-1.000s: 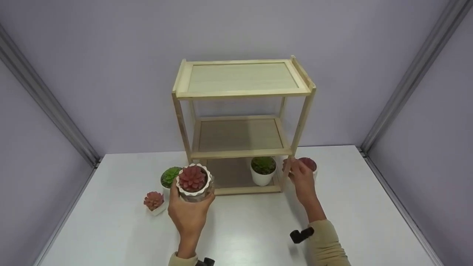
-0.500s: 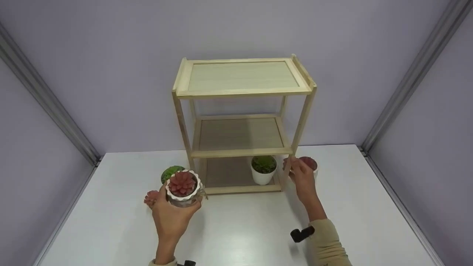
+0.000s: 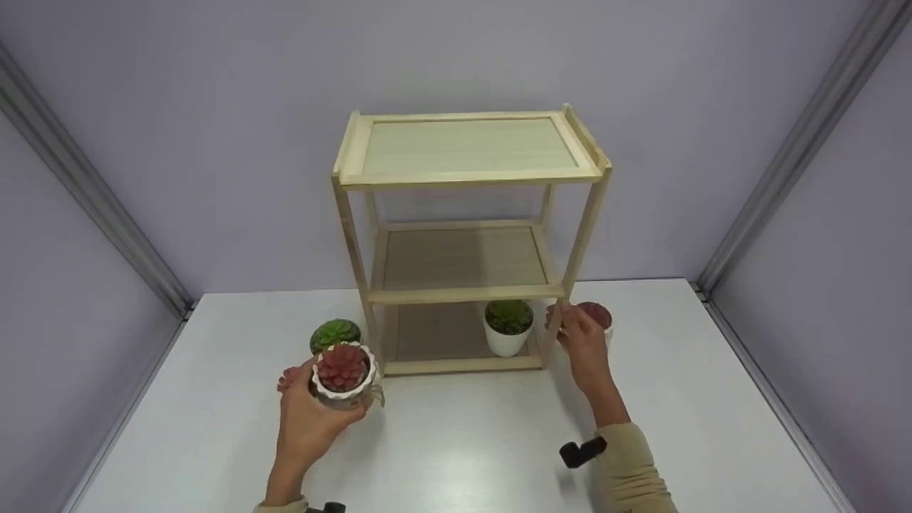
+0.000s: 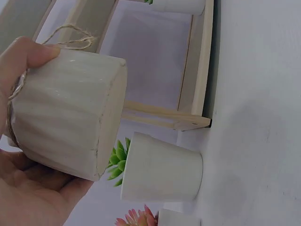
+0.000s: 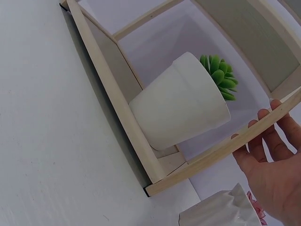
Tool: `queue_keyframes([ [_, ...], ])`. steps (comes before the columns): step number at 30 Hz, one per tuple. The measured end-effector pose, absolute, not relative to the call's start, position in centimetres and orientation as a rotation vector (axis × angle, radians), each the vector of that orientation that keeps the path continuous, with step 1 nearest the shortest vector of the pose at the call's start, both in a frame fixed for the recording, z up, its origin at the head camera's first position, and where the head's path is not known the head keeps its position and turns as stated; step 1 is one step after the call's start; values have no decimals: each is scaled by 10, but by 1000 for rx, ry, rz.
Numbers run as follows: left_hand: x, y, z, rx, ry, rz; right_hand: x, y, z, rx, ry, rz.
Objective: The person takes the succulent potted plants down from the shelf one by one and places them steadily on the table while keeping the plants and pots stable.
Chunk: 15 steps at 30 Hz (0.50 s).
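Observation:
My left hand (image 3: 308, 426) grips a white scalloped-rim pot with a red succulent (image 3: 343, 367), raised above the table. Twine (image 4: 89, 40) is tied around that pot in the left wrist view. My right hand (image 3: 586, 349) holds the front right leg of a three-tier wooden shelf (image 3: 467, 293), its fingertips curled over the wood in the right wrist view. On the bottom tier, at the right, stands a smooth white pot with a green succulent (image 3: 507, 340). Just behind the left hand is another green succulent (image 3: 333, 333) in a white pot (image 4: 162, 167).
A small pink succulent (image 3: 287, 379) stands left of the shelf, partly covered by my left hand. Beyond my right hand are red succulents (image 3: 597, 314), one in a white faceted pot (image 5: 223, 210). Walls rise behind and at both sides of the white table (image 3: 456, 456).
My left hand has carried the red succulent pot left and toward me, away from the shelf, now overlapping the small pink plant. My right hand stays on the shelf leg.

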<state>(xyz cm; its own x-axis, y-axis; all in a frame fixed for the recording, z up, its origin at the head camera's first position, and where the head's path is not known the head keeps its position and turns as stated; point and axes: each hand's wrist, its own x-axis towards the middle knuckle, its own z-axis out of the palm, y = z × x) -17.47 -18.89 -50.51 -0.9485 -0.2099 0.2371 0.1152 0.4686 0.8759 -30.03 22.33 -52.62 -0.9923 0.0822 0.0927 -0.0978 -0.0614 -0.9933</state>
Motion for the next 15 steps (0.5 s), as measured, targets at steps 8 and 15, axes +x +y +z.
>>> queue_keyframes([
  [8, -182, -206, -516, -5, -2539, -1503, -302, 222, -527, -3, -2050, 2210],
  [15, -190, -216, -531, -74, -2579, -1580, -300, 221, -524, -12, -2050, 2198],
])
